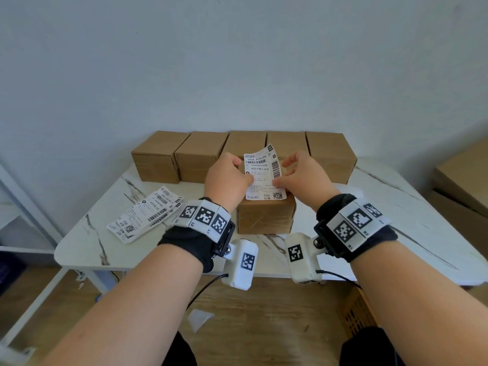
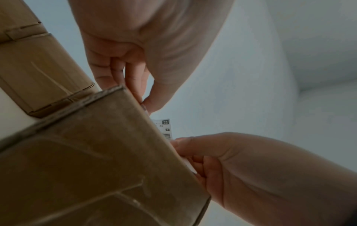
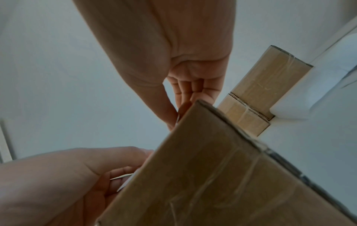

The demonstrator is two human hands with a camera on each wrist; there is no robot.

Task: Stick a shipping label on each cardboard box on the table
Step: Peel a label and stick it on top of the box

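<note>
Both my hands are on one shipping label (image 1: 264,175), holding it over the top of the nearest cardboard box (image 1: 266,217). My left hand (image 1: 229,178) pinches the label's left edge, fingers curled in; my right hand (image 1: 303,175) pinches the right edge between thumb and fingertips. The label's near end lies on the box top by its front edge, while the far end curls up off the cardboard, its corner lifted toward the wall. The left wrist view shows that raised corner poking up past the box edge (image 2: 166,126), between my two hands.

The box sits at the front of the marble-patterned surface (image 1: 396,220), on its own. Behind it, a row of five more cardboard boxes (image 1: 200,157) stands side by side against the wall. To my left, a loose pile of spare labels (image 1: 146,215) lies fanned out on the surface, well apart from the box I'm working on.
</note>
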